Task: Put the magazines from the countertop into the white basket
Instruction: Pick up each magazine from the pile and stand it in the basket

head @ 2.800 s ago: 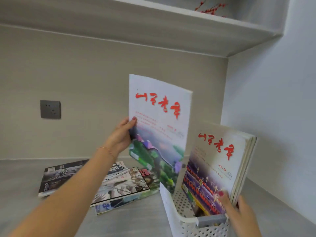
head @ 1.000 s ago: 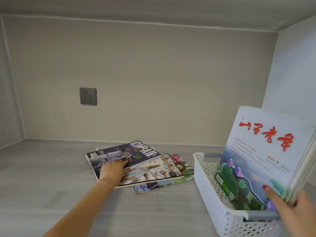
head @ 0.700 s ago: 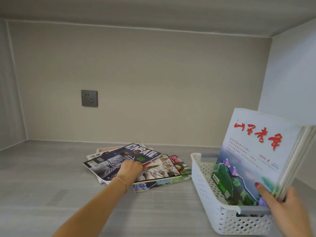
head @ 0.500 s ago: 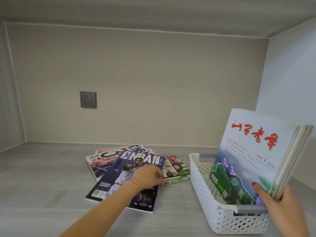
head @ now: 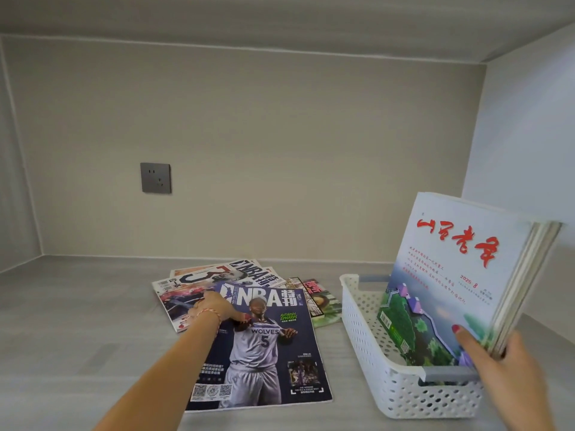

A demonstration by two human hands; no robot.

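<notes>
Just now the left hand (head: pixel 217 307) lies on the NBA magazine (head: pixel 264 346), gripping its left edge; that magazine lies flat on the countertop (head: pixel 77 337), partly over the other magazines (head: pixel 217 278) fanned behind it. To the right, the right hand (head: pixel 504 371) pinches the stack of magazines (head: pixel 460 275), thumb on the front cover, standing tilted in the white basket (head: pixel 373 346).

The left hand (head: pixel 217 307) is resting on the NBA magazine (head: pixel 264 346) lying on the desk (head: pixel 77 337). The right hand (head: pixel 504 368) is gripping upright magazines (head: pixel 460 275) standing in the white basket (head: pixel 367 337).
</notes>
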